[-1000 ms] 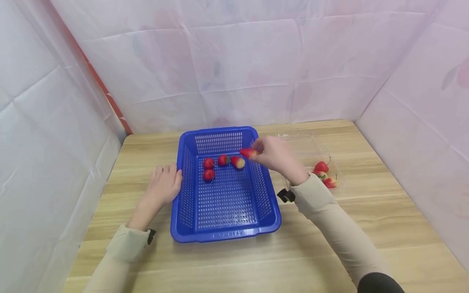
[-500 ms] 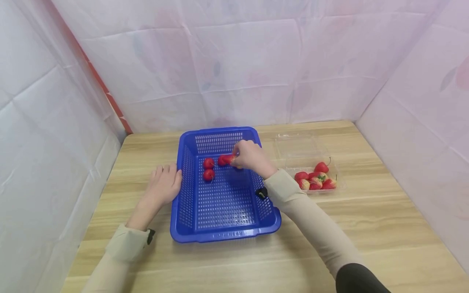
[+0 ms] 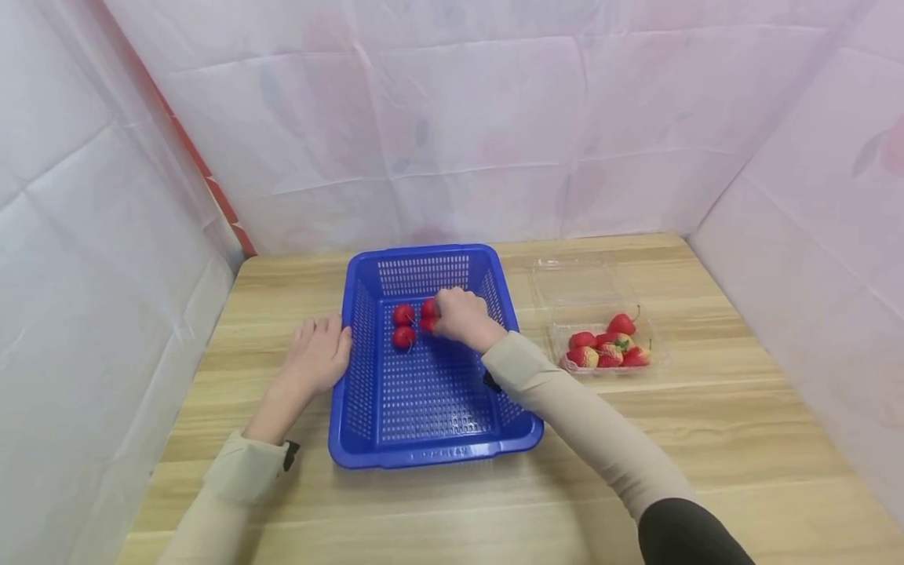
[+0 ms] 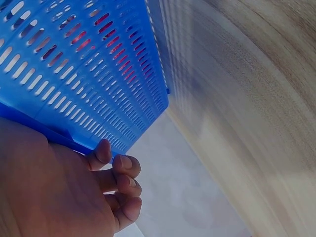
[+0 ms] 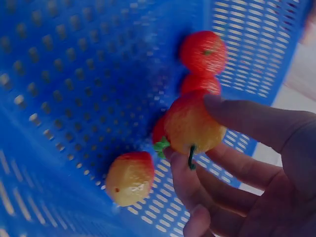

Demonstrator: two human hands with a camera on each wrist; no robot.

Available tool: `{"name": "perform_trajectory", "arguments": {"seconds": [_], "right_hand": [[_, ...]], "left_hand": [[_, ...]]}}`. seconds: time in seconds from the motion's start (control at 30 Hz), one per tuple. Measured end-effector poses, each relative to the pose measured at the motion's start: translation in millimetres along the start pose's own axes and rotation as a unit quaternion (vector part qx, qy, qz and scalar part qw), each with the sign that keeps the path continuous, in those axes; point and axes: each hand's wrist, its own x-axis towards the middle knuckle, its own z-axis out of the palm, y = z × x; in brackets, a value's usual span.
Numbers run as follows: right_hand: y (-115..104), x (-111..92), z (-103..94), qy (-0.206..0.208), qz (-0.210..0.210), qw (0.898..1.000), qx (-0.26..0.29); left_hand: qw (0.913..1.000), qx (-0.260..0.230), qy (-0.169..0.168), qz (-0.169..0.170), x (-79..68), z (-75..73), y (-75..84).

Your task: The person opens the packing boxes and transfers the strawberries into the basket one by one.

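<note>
Blue plastic, pierced with slots: the basket (image 3: pixel 434 455) sits before you on the wood-grained surface (image 3: pixel 438 522). Your right hand (image 3: pixel 462 318) is inside it, thumb and fingers clamped on a red-and-yellow fruit (image 5: pixel 195 123) with a green stem. Your left hand (image 3: pixel 319 353) rests at the nine o'clock rim, fingers relaxed, which should steady the basket.

The step looks like setting this fruit among the others. You would do well to lower it until the floor bears it, then part your fingers gently. In the right wrist view, a leafy fruit (image 5: pixel 160 133) peeps out at nine o'clock from it, touching or not I cannot tell; a pale-bottomed fruit (image 5: pixel 129 180) lies apart at eight, and two red fruits (image 5: pixel 203 53) are at twelve. A nudge could roll these.

At three o'clock from the basket, a clear box (image 3: pixel 582 316) holds more fruit (image 3: pixel 610 355), its lid (image 3: pixel 575 282) folded back. The basket's right wall stands between, with your forearm (image 3: pixel 586 424) crossing it.
</note>
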Motion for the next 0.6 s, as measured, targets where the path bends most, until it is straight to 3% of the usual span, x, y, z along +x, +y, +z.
{"name": "perform_trajectory", "arguments": {"seconds": [0.27,0.6], "right_hand": [[0,0,12.8,-0.017,-0.022,0.999,-0.018],[0,1,16.3,-0.038,-0.006,0.999,-0.036]], "left_hand": [[1.0000,-0.005,-0.002,-0.001,-0.5,-1.6,1.2],[1.0000,-0.003,-0.003,-0.006,-0.5,-3.9,2.1]]}}
